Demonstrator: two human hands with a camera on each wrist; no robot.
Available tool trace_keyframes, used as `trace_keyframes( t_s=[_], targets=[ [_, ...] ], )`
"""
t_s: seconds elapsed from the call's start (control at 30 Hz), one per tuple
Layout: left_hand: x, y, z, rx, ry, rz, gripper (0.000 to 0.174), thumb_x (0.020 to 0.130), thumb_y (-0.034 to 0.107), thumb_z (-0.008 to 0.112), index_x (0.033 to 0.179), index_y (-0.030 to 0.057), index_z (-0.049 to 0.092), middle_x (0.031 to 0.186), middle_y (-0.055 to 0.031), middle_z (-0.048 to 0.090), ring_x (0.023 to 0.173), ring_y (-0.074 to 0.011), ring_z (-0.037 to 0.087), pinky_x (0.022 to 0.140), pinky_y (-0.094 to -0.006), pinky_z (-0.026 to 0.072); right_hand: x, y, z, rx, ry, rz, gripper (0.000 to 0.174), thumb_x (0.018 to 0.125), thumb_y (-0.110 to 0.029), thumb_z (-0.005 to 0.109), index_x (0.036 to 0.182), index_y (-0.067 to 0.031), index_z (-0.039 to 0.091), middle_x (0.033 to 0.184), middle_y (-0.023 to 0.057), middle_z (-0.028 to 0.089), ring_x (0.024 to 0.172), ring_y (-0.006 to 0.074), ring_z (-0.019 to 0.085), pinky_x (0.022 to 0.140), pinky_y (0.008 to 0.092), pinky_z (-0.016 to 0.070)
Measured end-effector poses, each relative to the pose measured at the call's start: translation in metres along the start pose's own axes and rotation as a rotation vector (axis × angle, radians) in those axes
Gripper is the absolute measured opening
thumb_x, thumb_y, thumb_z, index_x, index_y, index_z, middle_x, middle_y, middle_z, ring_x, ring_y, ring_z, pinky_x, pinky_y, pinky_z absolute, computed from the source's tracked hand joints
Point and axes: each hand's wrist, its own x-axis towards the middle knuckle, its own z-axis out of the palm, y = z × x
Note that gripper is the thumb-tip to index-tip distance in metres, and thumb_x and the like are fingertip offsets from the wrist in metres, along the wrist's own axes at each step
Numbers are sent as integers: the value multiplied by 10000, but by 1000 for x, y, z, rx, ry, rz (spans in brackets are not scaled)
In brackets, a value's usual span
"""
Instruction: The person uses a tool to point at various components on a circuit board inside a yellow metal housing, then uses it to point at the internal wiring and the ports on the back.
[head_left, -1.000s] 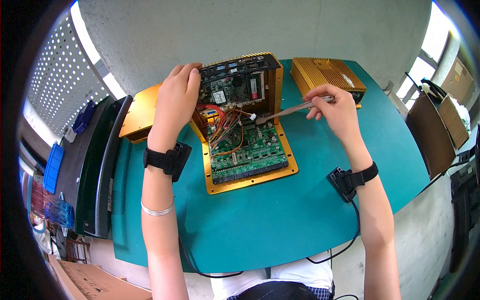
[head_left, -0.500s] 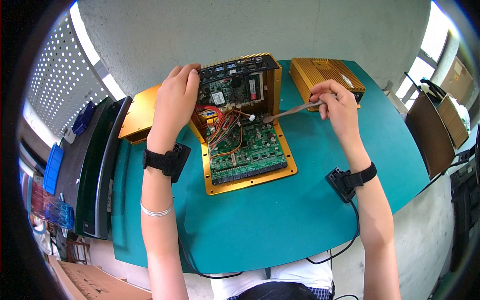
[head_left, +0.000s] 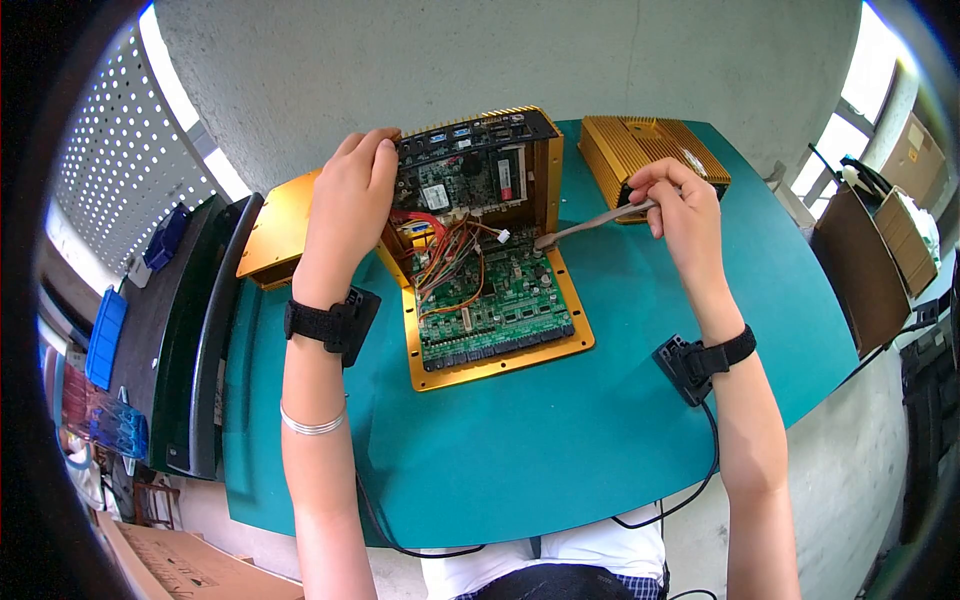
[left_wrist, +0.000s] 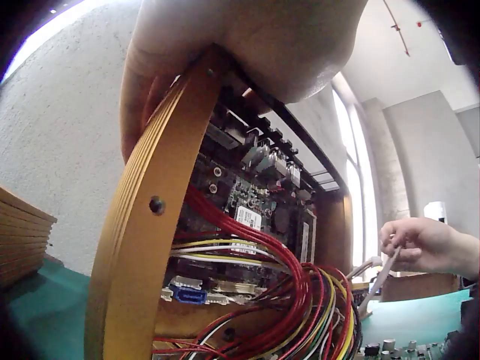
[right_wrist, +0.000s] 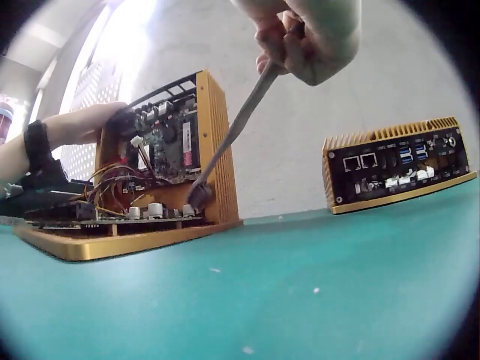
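Note:
An opened gold computer case stands upright on its gold base plate, which bears a green circuit board. My left hand grips the top left corner of the upright part, fingers over the edge; in the left wrist view the palm covers that corner. A bundle of coloured wires runs from inside the case to the board. Between thumb and fingers my right hand pinches a long grey-brown brush. Its head is at the board's back right corner, close to the case's side wall.
A second gold finned case sits at the back right of the green table. Behind my left hand lies another gold housing. Cables trail from both wrist cameras. A cardboard box stands beyond the right edge.
The brush head has moved to the right along the back of the board, and my right hand has shifted slightly right with it. My left hand stays on the case corner.

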Motion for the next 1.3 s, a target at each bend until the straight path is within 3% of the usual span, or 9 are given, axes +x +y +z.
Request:
trace_keyframes(
  t_s=[0.43,0.57,0.67,0.77,0.83,0.9,1.0,1.3],
  targets=[
    [0,2,-1,-12,-8,-16,346,966,221,402,1106,11,639,1007,-206,624,945,-384,606,849,-421,474,-1,-2,-1,-37,-15,-25,226,896,-42,453,841,-23,672,730,44,661,493,38,486,441,207,370],
    [0,2,-2,-8,-7,-8,346,966,218,401,1105,9,639,1009,-207,624,945,-384,606,851,-423,474,-1,-5,-1,-31,-39,-7,206,885,-8,443,874,14,648,759,62,632,478,25,439,439,174,354],
    [0,4,-4,-7,-59,-53,375,1000,231,376,1136,-13,626,1108,-220,626,1050,-374,595,925,-389,449,-1,-5,-1,-34,-38,-7,208,884,-7,442,873,14,649,758,64,631,479,27,443,440,175,357],
    [0,3,-3,-12,-57,-47,373,1000,228,377,1137,-13,626,1106,-221,626,1047,-376,596,924,-390,449,-1,-4,-1,-46,-36,-17,208,884,-10,443,873,14,650,754,65,632,481,29,446,441,176,359],
    [1,-1,0,-10,-5,4,345,968,212,400,1103,4,639,1000,-211,626,938,-388,604,845,-430,472,0,-3,-2,-54,-36,-25,208,885,-11,444,872,14,650,751,65,632,483,29,448,442,176,360],
    [1,-1,0,-12,-3,8,345,968,212,400,1100,2,640,997,-211,627,938,-388,604,845,-430,472,0,-3,-3,-94,-27,-24,238,900,-55,461,820,-22,683,715,48,666,539,66,542,482,220,413],
    [1,0,0,-14,-3,11,346,968,212,401,1096,-1,642,994,-211,628,937,-389,604,845,-429,472,2,1,-4,-132,-19,-66,238,894,-53,464,817,-18,686,726,59,676,613,92,599,540,236,453],
    [1,0,0,-6,-4,3,359,966,219,395,1103,-1,643,1028,-215,631,960,-382,609,859,-417,474,1,-4,-3,-139,-10,-59,231,879,-36,470,795,-5,683,725,70,681,699,127,659,644,252,509]
  ],
)
